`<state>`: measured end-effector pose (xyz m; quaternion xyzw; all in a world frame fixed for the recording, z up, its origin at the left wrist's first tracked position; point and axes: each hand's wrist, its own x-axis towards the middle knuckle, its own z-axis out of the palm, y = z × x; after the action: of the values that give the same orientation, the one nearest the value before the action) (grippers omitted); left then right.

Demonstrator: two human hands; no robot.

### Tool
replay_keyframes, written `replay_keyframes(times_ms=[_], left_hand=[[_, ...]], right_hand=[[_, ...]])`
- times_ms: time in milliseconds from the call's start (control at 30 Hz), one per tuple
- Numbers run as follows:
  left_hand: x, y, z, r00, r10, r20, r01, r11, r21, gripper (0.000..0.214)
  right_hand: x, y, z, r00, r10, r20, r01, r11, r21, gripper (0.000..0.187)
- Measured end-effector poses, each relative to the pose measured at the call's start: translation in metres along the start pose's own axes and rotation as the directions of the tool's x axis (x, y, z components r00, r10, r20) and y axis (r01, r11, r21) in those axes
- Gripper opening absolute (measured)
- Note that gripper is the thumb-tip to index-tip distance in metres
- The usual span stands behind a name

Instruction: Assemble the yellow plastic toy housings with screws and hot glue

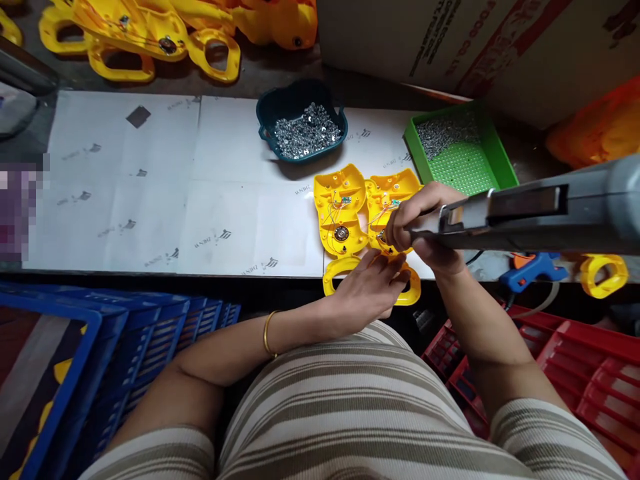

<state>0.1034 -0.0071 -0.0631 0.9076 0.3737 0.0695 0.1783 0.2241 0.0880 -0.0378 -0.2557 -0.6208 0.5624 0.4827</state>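
Two yellow plastic toy shells lie side by side on the white table near its front edge: the left shell shows a small circuit board, wires and a round speaker. My right hand is wrapped round the front of a grey power screwdriver, its tip down on the right shell. My left hand rests by the handle loop at the shells' near end, fingers bent against the plastic.
A dark teal bowl of screws and a green tray of screws stand behind the shells. A blue glue gun and yellow ring lie right. Blue crates sit left, red crates right; yellow parts and cardboard box at back.
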Motion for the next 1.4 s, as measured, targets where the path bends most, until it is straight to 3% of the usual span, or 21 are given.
replay_keyframes(times_ms=[100, 200, 267, 333, 367, 467, 500, 567, 667, 800, 1067, 1233, 1400], left_hand=[[0.002, 0.004, -0.002, 1.000, 0.008, 0.017, -0.008, 1.000, 0.016, 0.047], [-0.003, 0.007, -0.007, 0.999, 0.031, -0.031, -0.030, 0.999, 0.017, 0.047], [-0.007, -0.002, -0.016, 0.986, 0.081, -0.144, -0.083, 0.997, -0.009, 0.041], [-0.007, -0.029, -0.029, 0.944, 0.075, -0.320, -0.079, 0.997, 0.002, 0.029], [-0.006, -0.048, -0.038, 0.912, 0.027, -0.409, -0.021, 1.000, 0.018, 0.025], [0.007, -0.121, -0.071, 0.790, -0.262, -0.554, 0.329, 0.944, 0.023, 0.025], [0.014, -0.144, -0.081, 0.760, -0.356, -0.544, 0.437, 0.899, 0.023, 0.025], [0.028, -0.182, -0.096, 0.768, -0.471, -0.434, 0.541, 0.840, 0.047, 0.028], [0.044, -0.212, -0.102, 0.795, -0.563, -0.225, 0.577, 0.817, -0.006, 0.029], [0.049, -0.220, -0.096, 0.788, -0.601, -0.134, 0.591, 0.799, -0.112, 0.019], [0.044, -0.217, -0.094, 0.760, -0.590, -0.271, 0.592, 0.801, -0.084, 0.015], [0.043, -0.221, -0.096, 0.812, -0.550, -0.197, 0.556, 0.831, -0.030, 0.034], [0.046, -0.226, -0.095, 0.802, -0.576, -0.160, 0.569, 0.817, -0.090, 0.015]], right_hand=[[-0.003, -0.016, -0.004, 0.990, -0.121, 0.066, 0.115, 0.990, 0.085, 0.030], [-0.012, -0.036, -0.015, 0.982, -0.168, -0.086, 0.175, 0.981, 0.083, 0.025], [-0.021, -0.047, -0.026, 0.967, -0.183, -0.176, 0.196, 0.979, 0.056, 0.022], [-0.030, -0.055, -0.036, 0.967, -0.168, -0.191, 0.178, 0.983, 0.037, 0.023], [-0.034, -0.057, -0.040, 0.967, -0.151, -0.208, 0.158, 0.987, 0.019, 0.023], [-0.042, -0.056, -0.040, 0.966, -0.153, -0.208, 0.154, 0.988, -0.010, 0.022], [-0.044, -0.054, -0.037, 0.963, -0.164, -0.216, 0.167, 0.986, -0.003, 0.022], [-0.047, -0.050, -0.028, 0.953, -0.183, -0.241, 0.195, 0.980, 0.026, 0.024], [-0.054, -0.043, -0.017, 0.944, -0.184, -0.275, 0.208, 0.976, 0.061, 0.025], [-0.062, -0.039, -0.013, 0.941, -0.142, -0.308, 0.173, 0.982, 0.077, 0.026], [-0.065, -0.043, -0.008, 0.932, -0.143, -0.332, 0.176, 0.982, 0.071, 0.025], [-0.069, -0.043, -0.008, 0.947, -0.123, -0.297, 0.161, 0.981, 0.107, 0.025], [-0.071, -0.042, -0.005, 0.950, -0.121, -0.287, 0.163, 0.979, 0.125, 0.025]])
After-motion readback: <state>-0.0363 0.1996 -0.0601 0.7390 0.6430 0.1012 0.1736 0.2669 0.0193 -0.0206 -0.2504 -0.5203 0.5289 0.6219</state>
